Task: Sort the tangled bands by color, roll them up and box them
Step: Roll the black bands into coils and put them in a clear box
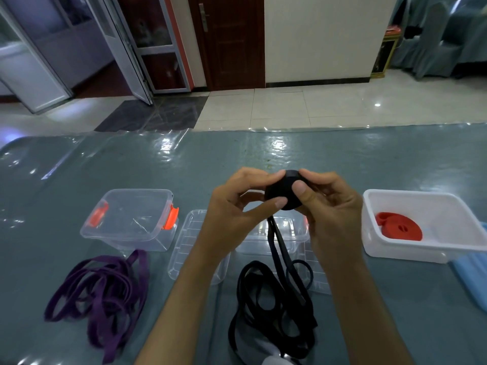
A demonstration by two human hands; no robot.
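Grey-blue table (369, 164) | 2 hands raised above it: left hand (237, 206) and right hand (326, 206) pinch 1 black roll (283, 189), tail hanging to black band pile (274, 306) | 1 purple band pile (102, 296) | 1 red roll (399, 227) in white box (411, 251) | 1 clear box (131, 222)

Glossy tiled floor (290, 109), brown door (229, 40) — cream wall (326, 35)

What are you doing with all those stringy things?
Both hands, left hand and right hand, are winding the black band into a roll; its loose end hangs to the table. A red roll already sits in the white box. The purple band lies unrolled before a clear box.
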